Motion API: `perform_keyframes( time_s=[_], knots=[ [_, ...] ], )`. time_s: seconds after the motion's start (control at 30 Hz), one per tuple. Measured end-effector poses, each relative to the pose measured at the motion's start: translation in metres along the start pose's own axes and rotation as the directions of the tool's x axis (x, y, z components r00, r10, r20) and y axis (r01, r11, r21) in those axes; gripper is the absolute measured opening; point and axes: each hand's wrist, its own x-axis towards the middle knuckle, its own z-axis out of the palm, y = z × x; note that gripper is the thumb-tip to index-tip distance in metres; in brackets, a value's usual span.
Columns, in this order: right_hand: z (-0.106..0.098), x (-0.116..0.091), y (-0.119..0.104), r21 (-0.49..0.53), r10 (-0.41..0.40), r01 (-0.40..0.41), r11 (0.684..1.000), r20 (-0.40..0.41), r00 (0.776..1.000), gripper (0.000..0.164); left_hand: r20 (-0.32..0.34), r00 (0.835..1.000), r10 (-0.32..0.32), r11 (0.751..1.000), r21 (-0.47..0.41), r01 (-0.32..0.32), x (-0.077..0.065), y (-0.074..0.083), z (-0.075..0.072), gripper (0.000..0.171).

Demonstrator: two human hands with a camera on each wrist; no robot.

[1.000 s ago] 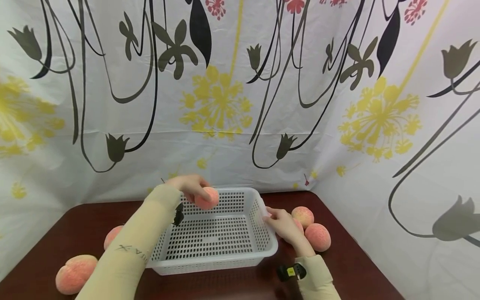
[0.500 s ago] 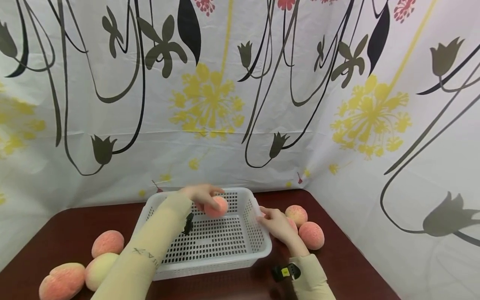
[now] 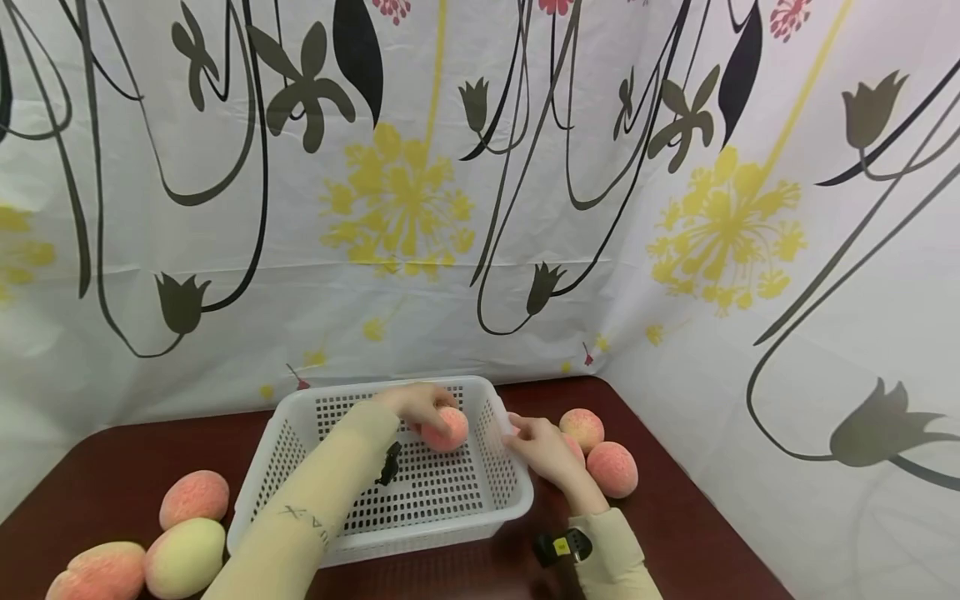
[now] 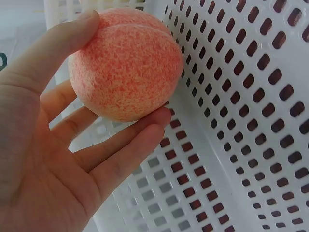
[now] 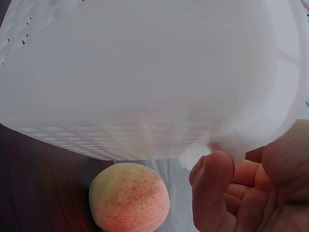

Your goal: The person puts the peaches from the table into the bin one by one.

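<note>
Peach (image 3: pixel 446 430) is inside the basket (image 3: pixel 420 533), clamped by fingers of left hand (image 3: pixel 416 403); right hand (image 3: pixel 546 447) has fingers gripping basket's right rim. Better, I judge, to lower it slowly, basket steady.

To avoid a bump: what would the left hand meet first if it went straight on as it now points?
With its held peach leading, the left hand would probably meet the basket's right end wall; depth is unclear, and the basket floor may come first.
</note>
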Motion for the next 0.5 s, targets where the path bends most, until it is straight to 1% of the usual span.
perform_keyframes(
  time_s=[0.1,0.27,0.5],
  knots=[
    [0.000,0.002,0.000,-0.003,-0.009,0.009,1.000,0.000,1.000,0.048,-0.006,1.000,0.022,0.999,0.025,-0.022,0.003,0.001,0.002,0.058],
    [0.000,0.003,0.001,-0.006,0.006,-0.006,1.000,-0.001,1.000,0.047,-0.015,0.998,0.056,0.994,0.098,-0.054,0.011,0.002,0.005,0.051],
    [0.002,0.001,0.000,-0.001,0.013,-0.013,1.000,0.002,1.000,0.047,-0.039,0.995,0.097,0.985,0.150,-0.090,0.014,0.003,0.010,0.051]
  ],
)
